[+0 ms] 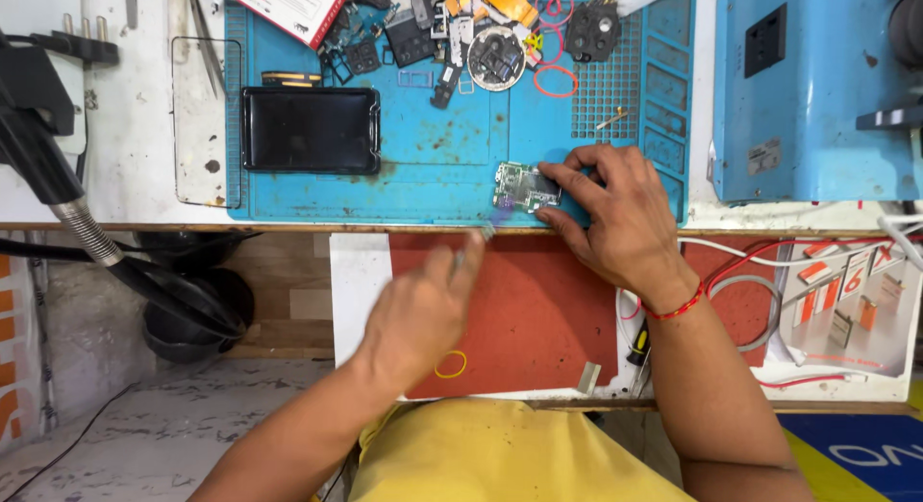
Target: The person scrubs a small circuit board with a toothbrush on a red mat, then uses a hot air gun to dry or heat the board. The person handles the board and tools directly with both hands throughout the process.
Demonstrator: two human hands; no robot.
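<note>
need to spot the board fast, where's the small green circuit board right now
In the head view, the small green circuit board lies at the front edge of the blue work mat, right of centre, pinned under the right hand's fingers, with the black rectangular tray further left.

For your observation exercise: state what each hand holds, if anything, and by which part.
The right hand pins a small circuit board to the blue mat by its right edge. The left hand grips a thin tool by its handle; motion blur hides its kind.

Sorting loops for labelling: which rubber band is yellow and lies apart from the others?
The yellow rubber band on the red mat, just right of the left hand. The red rubber bands lie up among the parts on the blue mat.
</note>
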